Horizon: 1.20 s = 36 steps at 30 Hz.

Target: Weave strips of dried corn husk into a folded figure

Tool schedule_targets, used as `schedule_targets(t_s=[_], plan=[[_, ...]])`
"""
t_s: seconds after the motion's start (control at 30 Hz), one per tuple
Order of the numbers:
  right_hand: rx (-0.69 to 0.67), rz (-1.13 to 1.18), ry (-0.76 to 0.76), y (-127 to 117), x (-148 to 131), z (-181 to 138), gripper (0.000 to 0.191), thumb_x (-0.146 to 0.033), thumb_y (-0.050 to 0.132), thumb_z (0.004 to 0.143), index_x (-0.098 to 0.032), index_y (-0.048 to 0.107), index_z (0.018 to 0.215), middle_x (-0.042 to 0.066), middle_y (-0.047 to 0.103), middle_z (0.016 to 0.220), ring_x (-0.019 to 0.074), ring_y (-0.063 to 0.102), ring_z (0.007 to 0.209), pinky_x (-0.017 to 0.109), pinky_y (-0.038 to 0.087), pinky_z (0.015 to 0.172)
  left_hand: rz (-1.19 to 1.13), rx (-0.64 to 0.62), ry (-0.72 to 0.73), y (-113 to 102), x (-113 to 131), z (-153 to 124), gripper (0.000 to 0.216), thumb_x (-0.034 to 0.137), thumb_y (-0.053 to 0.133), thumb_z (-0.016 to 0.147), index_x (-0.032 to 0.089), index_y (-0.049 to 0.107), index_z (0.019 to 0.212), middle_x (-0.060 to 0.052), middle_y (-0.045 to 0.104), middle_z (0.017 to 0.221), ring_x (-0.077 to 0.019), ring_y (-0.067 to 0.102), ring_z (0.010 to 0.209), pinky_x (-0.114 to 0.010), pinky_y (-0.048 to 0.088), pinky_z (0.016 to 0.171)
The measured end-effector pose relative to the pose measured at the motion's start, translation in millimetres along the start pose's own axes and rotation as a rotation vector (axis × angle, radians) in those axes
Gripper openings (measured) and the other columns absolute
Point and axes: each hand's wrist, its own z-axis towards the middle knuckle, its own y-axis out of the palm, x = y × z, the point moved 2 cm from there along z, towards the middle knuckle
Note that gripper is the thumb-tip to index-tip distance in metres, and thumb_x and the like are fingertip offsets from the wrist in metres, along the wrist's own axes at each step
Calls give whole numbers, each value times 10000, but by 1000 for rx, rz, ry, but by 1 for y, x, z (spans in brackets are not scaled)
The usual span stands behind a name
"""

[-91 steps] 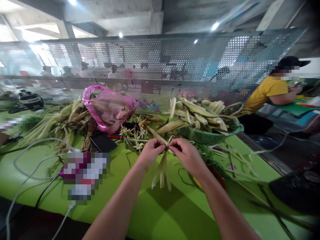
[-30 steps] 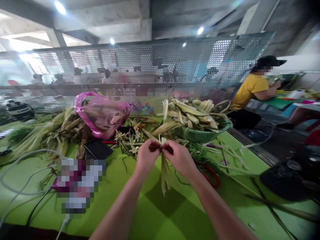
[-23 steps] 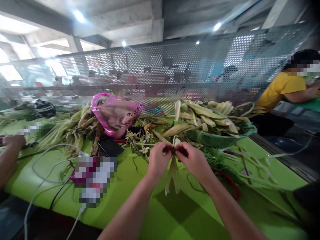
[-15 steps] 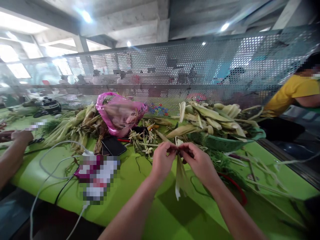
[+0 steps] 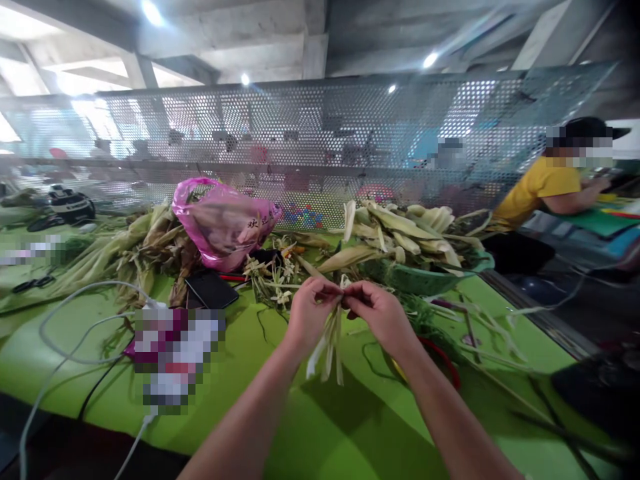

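Note:
Both my hands meet over the green table (image 5: 280,400), pinching one bundle of pale corn husk (image 5: 330,343) at its upper part. My left hand (image 5: 311,308) grips it from the left with thumb and fingertips closed. From the right, my right hand (image 5: 376,308) pinches the same spot, fingers curled. The husk's loose strips hang below my fingers, spread apart, and a small pale tip shows above. What lies right between the fingertips is hidden. Just behind my hands lie small husk flowers (image 5: 277,277).
A green basin (image 5: 425,279) heaped with husks stands back right; a pink plastic bag (image 5: 225,223) and husk pile (image 5: 150,247) lie left. Phone (image 5: 211,290), cables and scissors (image 5: 33,283) are on the left. A perforated metal screen (image 5: 300,127) runs behind. A person in yellow (image 5: 545,180) sits far right.
The view has turned slightly right, and the other person's arm at the left has gone out of sight. The hanging husk strips have swung and spread; both hands keep their pinch.

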Motion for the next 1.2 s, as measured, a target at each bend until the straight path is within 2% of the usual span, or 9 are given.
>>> schedule_targets(t_s=[0.13,0.27,0.47,0.7,0.93,1.07,1.2], plan=[[11,68,37,0,-8,-2,149,-323,618,771,-187,601,830,22,611,747,166,587,691,299,546,622,-170,-4,-171,0,-3,1,116,241,702,719,157,657,785,-20,632,754,-126,580,707,-250,463,697],[26,93,48,-2,-11,-4,95,-290,588,763,-202,553,753,-6,582,707,156,572,663,296,532,631,-353,24,-258,-3,-2,0,188,317,699,740,158,605,781,8,608,745,-102,577,705,-242,467,738],[46,90,69,-5,-6,-3,61,-251,581,734,-200,548,730,-13,586,693,149,562,641,277,500,608,-408,89,-403,-4,-4,-4,262,365,712,726,167,548,774,15,587,736,-93,570,683,-214,454,660],[7,115,130,0,-14,-5,208,-370,598,771,-187,601,869,24,641,781,163,595,668,288,496,616,-381,91,-415,-3,-2,-4,298,399,711,709,173,529,775,22,548,736,-90,522,660,-205,436,596],[-38,163,134,5,-13,-6,375,-533,642,786,-163,623,849,28,629,762,140,564,633,264,466,588,-314,89,-393,-2,1,-5,224,340,660,751,166,522,780,13,551,732,-97,519,657,-217,446,602],[28,172,124,6,-9,-5,378,-544,666,762,-168,634,777,19,618,702,137,538,598,256,444,544,-264,58,-347,0,1,-4,172,304,634,775,165,533,785,6,558,736,-106,532,673,-227,448,616],[104,159,114,4,-9,-5,309,-482,668,771,-174,648,772,17,623,686,145,535,594,262,444,539,-263,42,-315,1,2,-4,155,283,646,773,162,550,788,6,560,740,-102,534,683,-226,448,633]])
